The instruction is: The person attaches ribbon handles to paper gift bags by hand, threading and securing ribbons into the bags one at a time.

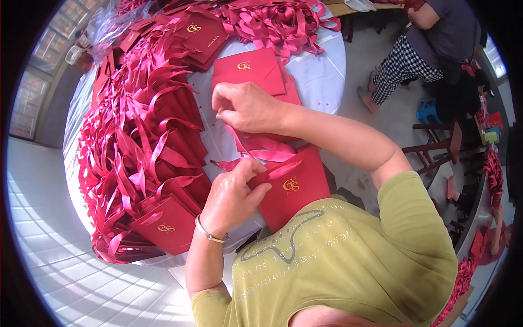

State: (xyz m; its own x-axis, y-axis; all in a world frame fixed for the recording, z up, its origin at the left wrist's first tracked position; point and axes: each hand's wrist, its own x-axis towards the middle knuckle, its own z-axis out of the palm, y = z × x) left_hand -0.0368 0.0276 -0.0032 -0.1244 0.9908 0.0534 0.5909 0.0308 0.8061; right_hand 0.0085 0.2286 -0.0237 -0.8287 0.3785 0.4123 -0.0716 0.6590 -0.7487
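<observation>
The left hand [231, 199] pinches a red card [291, 188]. The right hand [245, 106] fingers grip a red ribbon [256, 147]. Ribboned cards [141, 147] crowd the white table [321, 76] at left.

One view only — a fisheye camera on the person's head looked steeply down, close over the hands and the bench [321, 71]. Straight edges bent toward the dark round rim — floor showed at both sides.
</observation>
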